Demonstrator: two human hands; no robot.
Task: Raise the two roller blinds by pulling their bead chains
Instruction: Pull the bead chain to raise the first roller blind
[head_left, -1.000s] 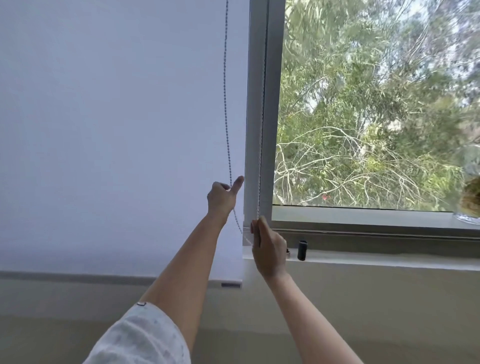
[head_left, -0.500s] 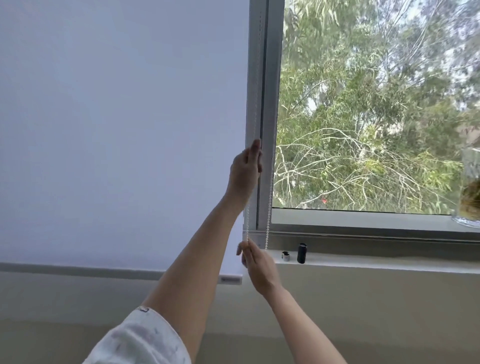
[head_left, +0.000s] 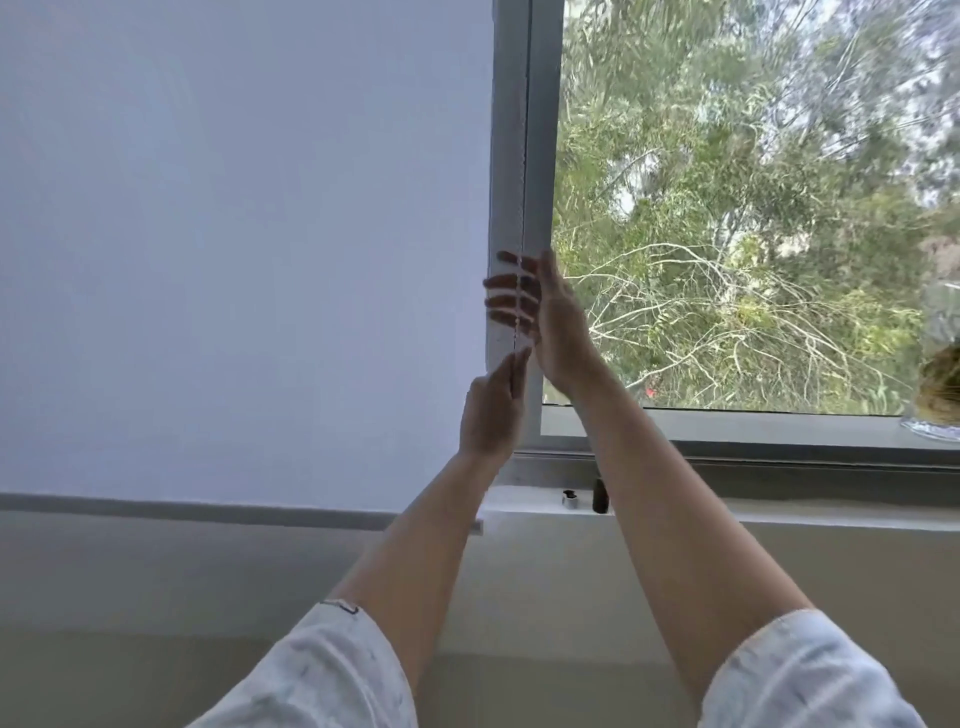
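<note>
A white roller blind (head_left: 234, 260) covers the left window; its bottom bar (head_left: 208, 508) hangs just below sill height. The thin bead chain (head_left: 522, 171) drops along the grey window frame (head_left: 543, 130) between the two panes. My left hand (head_left: 491, 410) is under my right, fingers pointing up, pinching the chain at its fingertips. My right hand (head_left: 556, 317) is higher, blurred, with its fingers spread across the chain and not closed on it. The right pane is uncovered and no second blind is in view.
A small black bottle (head_left: 601, 496) and a small metal piece (head_left: 570, 499) stand on the white sill (head_left: 805, 517), close to my right forearm. A glass vase (head_left: 937, 384) sits at the sill's far right. Trees show through the right pane.
My left hand has come down along the frame with the chain. My right hand has gone up from sill level to above the left. The blind's bottom bar has barely shifted.
</note>
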